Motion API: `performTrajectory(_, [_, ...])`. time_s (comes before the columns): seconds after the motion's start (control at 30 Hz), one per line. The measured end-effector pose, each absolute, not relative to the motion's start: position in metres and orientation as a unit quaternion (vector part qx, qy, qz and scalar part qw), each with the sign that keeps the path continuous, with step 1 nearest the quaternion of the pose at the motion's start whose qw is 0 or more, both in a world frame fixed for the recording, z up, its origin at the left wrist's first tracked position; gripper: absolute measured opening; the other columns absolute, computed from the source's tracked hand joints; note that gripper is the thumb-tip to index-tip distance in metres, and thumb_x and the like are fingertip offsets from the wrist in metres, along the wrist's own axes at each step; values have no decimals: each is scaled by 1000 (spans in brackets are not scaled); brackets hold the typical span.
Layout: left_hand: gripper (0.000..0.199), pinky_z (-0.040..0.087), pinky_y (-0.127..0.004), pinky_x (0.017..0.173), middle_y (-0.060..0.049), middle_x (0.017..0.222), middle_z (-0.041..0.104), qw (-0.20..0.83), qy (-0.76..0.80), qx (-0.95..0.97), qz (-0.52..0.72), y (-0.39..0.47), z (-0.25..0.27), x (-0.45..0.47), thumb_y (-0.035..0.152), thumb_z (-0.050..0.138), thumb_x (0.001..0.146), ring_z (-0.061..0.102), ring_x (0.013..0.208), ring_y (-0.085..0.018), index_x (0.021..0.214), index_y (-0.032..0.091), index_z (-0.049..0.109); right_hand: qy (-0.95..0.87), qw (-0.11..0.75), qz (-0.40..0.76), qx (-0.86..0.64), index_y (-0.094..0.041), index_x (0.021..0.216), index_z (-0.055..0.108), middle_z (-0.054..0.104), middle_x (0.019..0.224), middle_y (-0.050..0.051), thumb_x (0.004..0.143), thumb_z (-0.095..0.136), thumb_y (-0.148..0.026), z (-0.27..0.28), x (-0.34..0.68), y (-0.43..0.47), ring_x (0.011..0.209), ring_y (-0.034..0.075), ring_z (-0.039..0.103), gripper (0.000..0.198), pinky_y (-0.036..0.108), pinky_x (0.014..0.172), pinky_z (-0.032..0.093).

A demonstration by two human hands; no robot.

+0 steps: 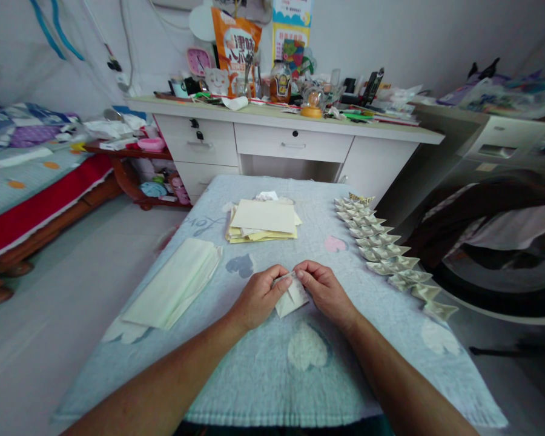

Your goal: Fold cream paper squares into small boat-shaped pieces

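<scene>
A small folded piece of paper (292, 298), pale with printed patches, is held just above the cloth-covered table. My left hand (262, 295) pinches its upper left edge between thumb and fingers. At the top right corner my right hand (323, 289) pinches it too, the two sets of fingertips close together. Beyond the hands lies a stack of cream and yellow paper sheets (264, 217). To the left rests a pile of long pale green paper (175, 283). Several folded paper pieces with pointed tips (385, 251) stand in a row along the right.
A light blue patterned cloth (200, 369) covers the table. Behind it stands a white desk (295, 140) crowded with jars, a pink clock (198, 62) and an orange snack bag (237, 51). A washing machine (504, 145) is at the right, a bed (31, 181) at the left.
</scene>
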State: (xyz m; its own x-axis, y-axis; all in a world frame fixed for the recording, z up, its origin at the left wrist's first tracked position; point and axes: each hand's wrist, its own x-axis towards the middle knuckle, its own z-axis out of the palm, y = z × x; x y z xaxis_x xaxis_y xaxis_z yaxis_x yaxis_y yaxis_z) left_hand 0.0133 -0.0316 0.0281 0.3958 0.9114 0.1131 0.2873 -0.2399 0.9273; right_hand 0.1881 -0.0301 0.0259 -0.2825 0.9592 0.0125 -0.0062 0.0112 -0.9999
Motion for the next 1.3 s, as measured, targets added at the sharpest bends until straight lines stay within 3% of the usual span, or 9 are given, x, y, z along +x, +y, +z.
performTrajectory(0.47, [27,35,-22,59,4,65,49,411,424,734,336,-34,32,15,37,42,94,47,62,-11,81,17,55,-562,433,549,-442,-16,76,57,43,59,-5,84,59,-46,26,186,-32,51,8,34,31,20,47,28])
performTrajectory(0.93, [27,36,-22,60,3,67,52,414,430,722,350,-35,32,15,39,43,92,49,64,-12,81,17,57,-537,438,594,-408,-16,81,60,47,60,-4,82,62,-46,27,190,-32,52,8,37,29,20,50,29])
performTrajectory(1.3, [26,36,-21,59,4,66,50,408,426,728,348,-34,33,14,37,43,93,48,64,-12,83,17,57,-552,441,564,-428,-15,79,63,51,61,-3,79,65,-45,31,188,-33,54,8,39,29,21,51,32])
